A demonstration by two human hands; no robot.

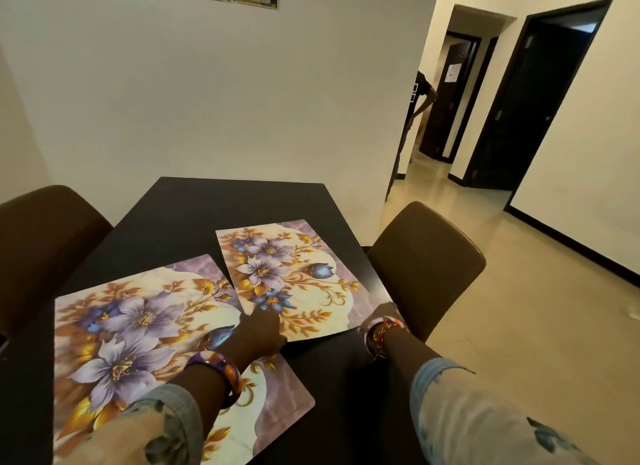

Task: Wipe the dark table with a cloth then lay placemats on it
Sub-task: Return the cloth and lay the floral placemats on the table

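- Step in hand: laying placemats. No cloth is in view, so the wiping step is judged complete; that is inference only.
- The dark table (194, 208) carries 2 floral placemats. The near placemat (138, 343) lies at the near left, skewed to the table edges. The far placemat (294, 277) lies right of centre, its right edge close to the table's right edge; its near left corner seems to meet or slightly overlap the near one, though the left hand hides the spot.
- The left hand (259, 329) rests on the near left corner of the far placemat, fingers pointing far; it appears to press rather than grip, but the fingertips are not clearly resolved.
- The right hand (381, 314) is at the near right corner of the far placemat; its fingers are hidden behind the wrist, so I cannot tell whether it grips, presses or is loose.
- 2 brown chairs (426, 263) flank the table, left and right.
- Next move, as judged: square the far placemat to the table edge and separate it from the near one. The far half of the table remains uncovered.
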